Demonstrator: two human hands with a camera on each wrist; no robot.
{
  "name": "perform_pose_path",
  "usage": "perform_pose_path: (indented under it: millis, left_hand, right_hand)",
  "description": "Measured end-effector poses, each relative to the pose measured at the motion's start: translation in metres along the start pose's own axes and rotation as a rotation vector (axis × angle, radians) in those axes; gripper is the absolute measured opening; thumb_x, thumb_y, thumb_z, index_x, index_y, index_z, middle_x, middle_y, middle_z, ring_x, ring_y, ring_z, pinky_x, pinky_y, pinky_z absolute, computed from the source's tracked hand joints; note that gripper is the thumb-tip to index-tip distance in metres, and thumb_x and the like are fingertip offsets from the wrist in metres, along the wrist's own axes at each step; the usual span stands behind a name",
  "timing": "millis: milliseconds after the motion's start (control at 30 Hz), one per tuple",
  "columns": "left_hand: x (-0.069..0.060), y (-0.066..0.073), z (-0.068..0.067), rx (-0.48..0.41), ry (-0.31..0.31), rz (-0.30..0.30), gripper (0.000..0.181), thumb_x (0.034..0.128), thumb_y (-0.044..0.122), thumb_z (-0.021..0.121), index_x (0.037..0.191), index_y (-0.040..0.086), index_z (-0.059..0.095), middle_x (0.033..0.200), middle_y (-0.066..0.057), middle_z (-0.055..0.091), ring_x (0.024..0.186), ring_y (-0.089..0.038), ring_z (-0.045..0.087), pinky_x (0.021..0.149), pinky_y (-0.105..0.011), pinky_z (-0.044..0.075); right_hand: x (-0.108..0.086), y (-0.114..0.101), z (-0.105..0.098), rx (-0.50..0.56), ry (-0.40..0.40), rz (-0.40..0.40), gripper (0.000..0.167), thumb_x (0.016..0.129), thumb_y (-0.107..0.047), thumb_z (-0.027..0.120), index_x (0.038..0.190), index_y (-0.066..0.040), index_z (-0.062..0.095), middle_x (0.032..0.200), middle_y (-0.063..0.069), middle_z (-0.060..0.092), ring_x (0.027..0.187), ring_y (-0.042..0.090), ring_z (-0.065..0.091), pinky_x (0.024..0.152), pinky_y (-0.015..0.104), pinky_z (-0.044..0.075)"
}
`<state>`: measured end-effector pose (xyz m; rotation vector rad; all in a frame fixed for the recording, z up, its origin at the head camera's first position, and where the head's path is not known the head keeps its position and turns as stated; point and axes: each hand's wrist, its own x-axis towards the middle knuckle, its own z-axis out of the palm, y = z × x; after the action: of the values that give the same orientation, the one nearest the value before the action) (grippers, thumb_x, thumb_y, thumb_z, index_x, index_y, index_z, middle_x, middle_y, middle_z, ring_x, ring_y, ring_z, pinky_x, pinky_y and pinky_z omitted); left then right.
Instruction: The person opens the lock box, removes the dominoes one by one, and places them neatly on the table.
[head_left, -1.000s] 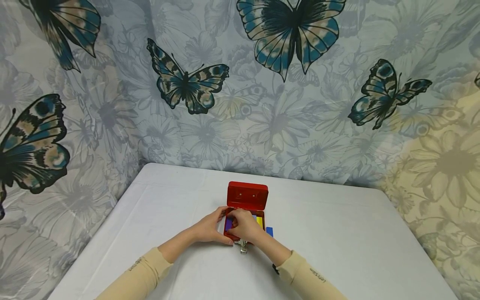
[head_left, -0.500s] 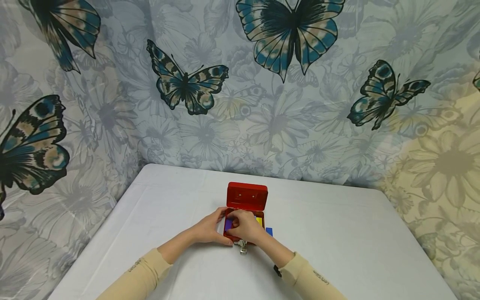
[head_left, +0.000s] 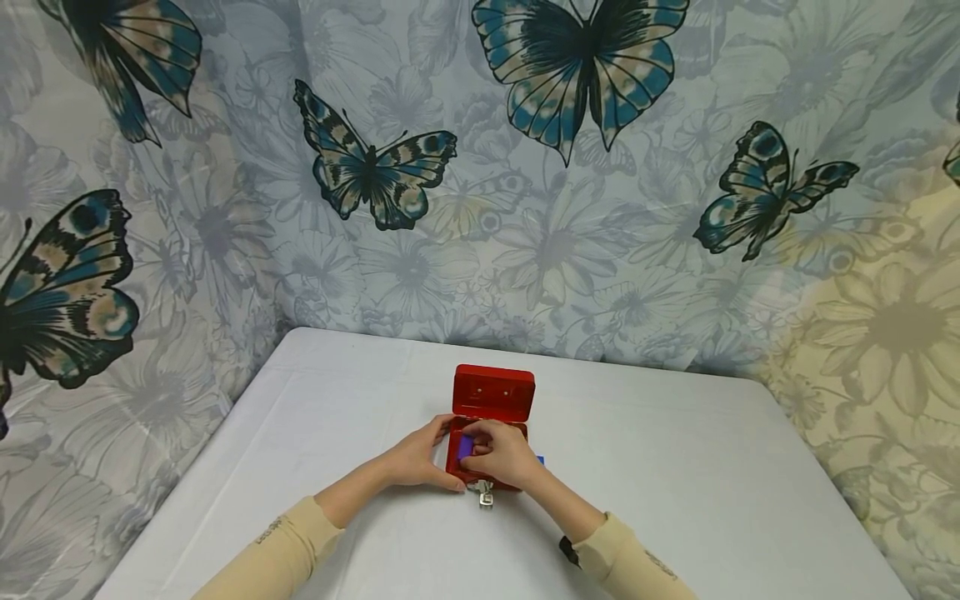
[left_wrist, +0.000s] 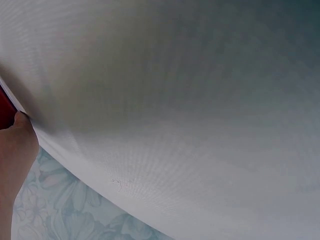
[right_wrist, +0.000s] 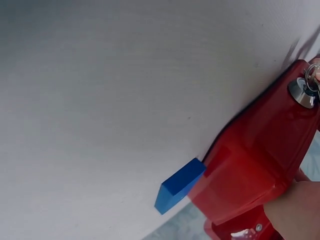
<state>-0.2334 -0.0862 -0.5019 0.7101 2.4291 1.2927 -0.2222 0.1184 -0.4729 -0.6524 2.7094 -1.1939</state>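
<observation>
A red metal cash box (head_left: 493, 411) stands on the white table with its lid (head_left: 493, 390) raised. My left hand (head_left: 409, 458) grips the box's left side, thumb at the front corner and fingers toward the back; part of it shows in the left wrist view. Between its thumb and fingers, my right hand (head_left: 507, 455) pinches a purple block (head_left: 466, 447) over the box's inside. That hand hides most of the interior. Keys on a ring (head_left: 483, 492) hang from the lock (right_wrist: 302, 92) at the front of the box.
A blue block (right_wrist: 181, 184) stands on the table against the box's right side. The white tabletop (head_left: 675, 483) reaches to butterfly-patterned walls (head_left: 412, 283) at the back and left. Something small and black (head_left: 569, 550) shows by the right sleeve.
My right hand has moved slightly right, bringing the purple block along from the box's left edge. The yellow block seen earlier is now hidden behind the hand. My left hand stays put.
</observation>
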Motion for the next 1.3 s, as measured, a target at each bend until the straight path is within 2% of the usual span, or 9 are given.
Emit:
perform_pose_path:
  millis: [233, 467, 633, 800, 1000, 1133, 1300]
  left_hand:
    - [0.000, 0.001, 0.000, 0.003, -0.002, -0.020, 0.105, 0.0695, 0.038, 0.088, 0.149, 0.008, 0.026, 0.150, -0.013, 0.037, 0.136, -0.032, 0.040, 0.111, -0.041, 0.036]
    - [0.000, 0.002, 0.000, 0.014, 0.000, -0.033, 0.105, 0.0694, 0.038, 0.088, 0.149, 0.009, 0.026, 0.151, -0.013, 0.037, 0.136, -0.033, 0.041, 0.110, -0.043, 0.037]
    - [0.000, 0.003, 0.001, 0.018, 0.001, -0.042, 0.105, 0.0692, 0.038, 0.088, 0.149, 0.009, 0.026, 0.151, -0.014, 0.037, 0.135, -0.034, 0.041, 0.109, -0.044, 0.038]
    - [0.000, 0.002, 0.001, 0.011, 0.002, -0.052, 0.106, 0.0688, 0.038, 0.088, 0.150, 0.009, 0.026, 0.150, -0.013, 0.038, 0.135, -0.034, 0.041, 0.109, -0.045, 0.038]
    - [0.000, 0.000, 0.002, 0.011, 0.005, -0.052, 0.107, 0.0683, 0.039, 0.088, 0.149, 0.010, 0.026, 0.150, -0.013, 0.038, 0.135, -0.034, 0.041, 0.109, -0.044, 0.038]
    - [0.000, 0.001, 0.002, 0.013, 0.010, -0.054, 0.107, 0.0679, 0.039, 0.089, 0.150, 0.010, 0.026, 0.150, -0.013, 0.038, 0.135, -0.034, 0.041, 0.109, -0.044, 0.038]
    - [0.000, 0.001, 0.002, 0.019, 0.016, -0.054, 0.107, 0.0674, 0.039, 0.089, 0.150, 0.010, 0.027, 0.150, -0.012, 0.039, 0.134, -0.033, 0.042, 0.108, -0.044, 0.040]
  right_hand:
    - [-0.007, 0.005, -0.005, 0.026, 0.019, 0.012, 0.041, 0.080, -0.015, 0.081, 0.117, -0.003, 0.066, 0.112, 0.013, 0.067, 0.093, 0.024, 0.067, 0.082, 0.036, 0.058]
    - [-0.014, 0.009, -0.012, 0.032, 0.038, 0.031, 0.042, 0.081, -0.021, 0.080, 0.118, -0.006, 0.067, 0.120, 0.014, 0.064, 0.096, 0.025, 0.067, 0.081, 0.035, 0.058]
    - [-0.021, 0.007, -0.018, 0.079, 0.047, 0.048, 0.042, 0.081, -0.021, 0.080, 0.118, -0.007, 0.067, 0.118, 0.013, 0.064, 0.099, 0.027, 0.066, 0.081, 0.033, 0.058]
    - [-0.026, 0.008, -0.023, 0.121, 0.051, 0.084, 0.042, 0.082, -0.020, 0.080, 0.120, -0.008, 0.066, 0.121, 0.013, 0.061, 0.102, 0.029, 0.066, 0.082, 0.031, 0.057]
    - [-0.031, 0.010, -0.029, 0.142, 0.066, 0.117, 0.044, 0.081, -0.020, 0.080, 0.121, -0.008, 0.065, 0.121, 0.013, 0.061, 0.102, 0.030, 0.065, 0.081, 0.035, 0.058]
    - [-0.034, 0.011, -0.035, 0.136, 0.087, 0.158, 0.043, 0.082, -0.023, 0.079, 0.121, -0.011, 0.066, 0.119, 0.009, 0.063, 0.104, 0.028, 0.062, 0.080, 0.038, 0.059]
    - [-0.039, 0.014, -0.042, 0.191, 0.112, 0.223, 0.044, 0.081, -0.024, 0.079, 0.122, -0.013, 0.066, 0.117, 0.007, 0.064, 0.108, 0.030, 0.060, 0.079, 0.040, 0.059]
